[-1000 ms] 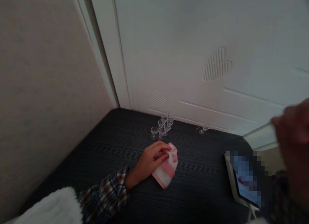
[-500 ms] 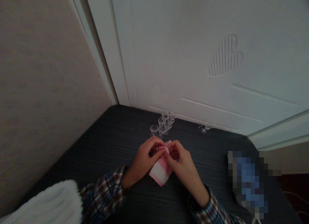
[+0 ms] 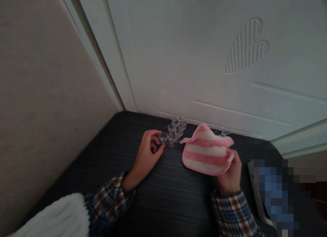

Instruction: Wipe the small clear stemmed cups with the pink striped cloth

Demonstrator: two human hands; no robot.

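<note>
Here, the right hand (image 3: 231, 175) is pinching the right end of a pink-and-white striped cloth (image 3: 204, 158), and the thumb is hiding under it. The cloth is spreading out to the left of that hand, with its top part folding over. The left hand (image 3: 146, 152) is holding its thumb and pointing finger in a curve at the side of a small clear stemmed glass (image 3: 163, 137); whether they are gripping it, one cannot tell. That glass is standing upright at the near left corner of a bunch of small stemmed glasses (image 3: 176, 129). More clear glass (image 3: 226, 132) is peeking out behind the cloth. Plaid sleeves (image 3: 109, 203) are covering both arms. All the glasses are sitting on a dark table (image 3: 163, 199), near a white panel (image 3: 191, 60) with striped hearts (image 3: 246, 48). A blurred-out screen (image 3: 276, 192) is lying to the right of the right hand.
</note>
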